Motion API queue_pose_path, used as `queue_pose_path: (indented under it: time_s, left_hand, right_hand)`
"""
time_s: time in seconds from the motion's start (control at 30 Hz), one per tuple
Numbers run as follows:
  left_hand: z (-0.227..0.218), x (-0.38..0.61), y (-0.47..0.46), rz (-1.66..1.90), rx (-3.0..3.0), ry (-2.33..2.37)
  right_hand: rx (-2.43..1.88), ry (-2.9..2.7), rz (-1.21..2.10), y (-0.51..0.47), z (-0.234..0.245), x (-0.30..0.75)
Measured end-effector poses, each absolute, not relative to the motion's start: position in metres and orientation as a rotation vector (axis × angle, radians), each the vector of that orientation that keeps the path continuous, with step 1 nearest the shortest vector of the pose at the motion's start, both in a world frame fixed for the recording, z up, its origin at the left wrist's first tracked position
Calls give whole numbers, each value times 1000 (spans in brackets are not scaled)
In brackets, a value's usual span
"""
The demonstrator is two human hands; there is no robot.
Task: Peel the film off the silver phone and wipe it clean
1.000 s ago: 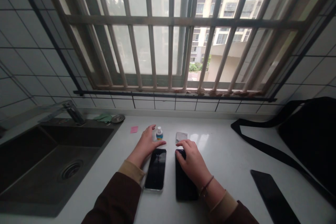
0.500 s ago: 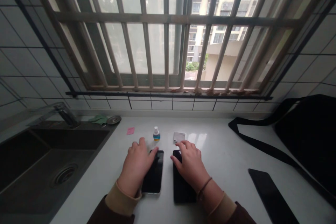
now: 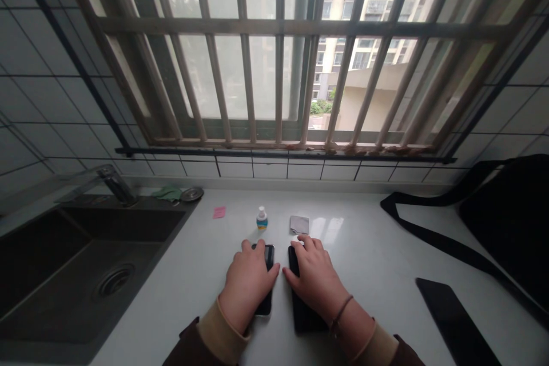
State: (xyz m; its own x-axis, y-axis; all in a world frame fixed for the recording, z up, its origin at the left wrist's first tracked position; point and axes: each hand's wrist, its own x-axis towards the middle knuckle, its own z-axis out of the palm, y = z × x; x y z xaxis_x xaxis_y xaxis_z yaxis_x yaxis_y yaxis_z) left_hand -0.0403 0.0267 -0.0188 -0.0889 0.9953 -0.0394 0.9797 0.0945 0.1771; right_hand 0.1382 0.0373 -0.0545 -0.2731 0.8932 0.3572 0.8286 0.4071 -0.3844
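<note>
My left hand [image 3: 246, 277] lies over a black smartphone [image 3: 269, 257] with a pale edge. Its thumb sticks out past the phone's right edge, and the fingers spread across the far end. My right hand [image 3: 315, 274] rests on a second black, flat device [image 3: 304, 317], thumb out at its left edge and fingers spread toward its far end. Something small and white shows by those fingertips; I cannot make out what it is. Beyond the hands stand a small white-capped bottle [image 3: 262, 219] and a folded grey cloth [image 3: 299, 224].
A pink sticky note [image 3: 219, 212] lies on the white counter [image 3: 180, 291]. At left is a dark sink [image 3: 141, 251] with a faucet [image 3: 118, 186], a green cloth [image 3: 168, 193] and a drain cover [image 3: 191, 194]. At right are a black slab [image 3: 454, 320] and a black bag [image 3: 506, 217].
My left hand has moved right and now covers more of the smartphone. The right hand stays on its device. The whole view has shifted slightly.
</note>
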Motion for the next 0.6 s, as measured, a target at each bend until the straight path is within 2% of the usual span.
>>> queue_pose_path:
  time_s: [0.33,0.47,0.6]
  left_hand:
    - [-17,-41,37,355,1831,2239]
    - [-7,-51,45,597,1666,2025]
    - [0,-55,45,832,1604,1767]
  right_hand:
    - [-1497,-2197,185,35,-55,139]
    - [-1464,-2169,180,37,-52,138]
    - [-1232,-1975,273,39,-37,139]
